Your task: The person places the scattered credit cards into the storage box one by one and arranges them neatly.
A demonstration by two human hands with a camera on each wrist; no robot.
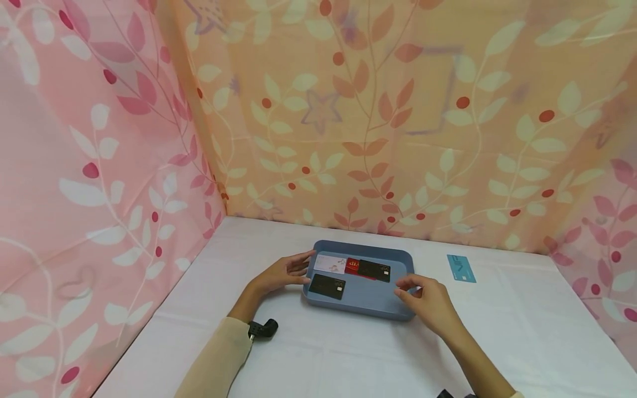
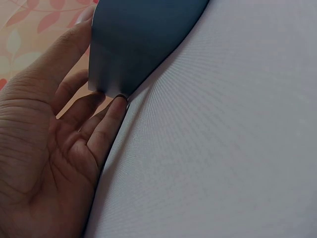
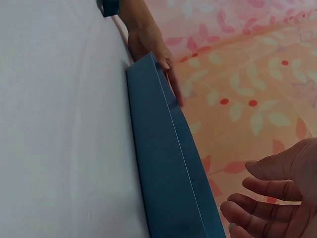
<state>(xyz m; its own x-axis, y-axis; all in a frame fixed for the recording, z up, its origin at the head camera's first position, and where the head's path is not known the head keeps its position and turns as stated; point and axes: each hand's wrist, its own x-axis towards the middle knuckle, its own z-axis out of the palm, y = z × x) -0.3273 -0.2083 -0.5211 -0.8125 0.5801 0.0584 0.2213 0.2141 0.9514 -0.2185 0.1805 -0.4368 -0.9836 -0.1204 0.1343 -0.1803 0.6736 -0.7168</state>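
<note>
A blue-grey rectangular tray (image 1: pixel 370 307) stands on the white-covered table. Inside it, a white patterned card (image 1: pixel 330 264), a red VIP card (image 1: pixel 352 266) and a black VIP card (image 1: pixel 374 270) lie in an overlapping row along the back. Another black card (image 1: pixel 327 287) lies at the front left. My left hand (image 1: pixel 278 275) rests its fairly straight thumb and fingers against the tray's left end; the left wrist view shows fingertips at the tray wall (image 2: pixel 133 44). Over the tray's right end hovers my right hand (image 1: pixel 428 298), loosely bent, with nothing between its fingers (image 3: pixel 270 188).
A light blue VIP card (image 1: pixel 461 268) lies on the white tablecloth (image 1: pixel 517 320), to the right of the tray. Flower-patterned cloth (image 1: pixel 378 110) hangs behind the table and along both sides. A black wrist strap (image 1: pixel 262 329) is on the left wrist.
</note>
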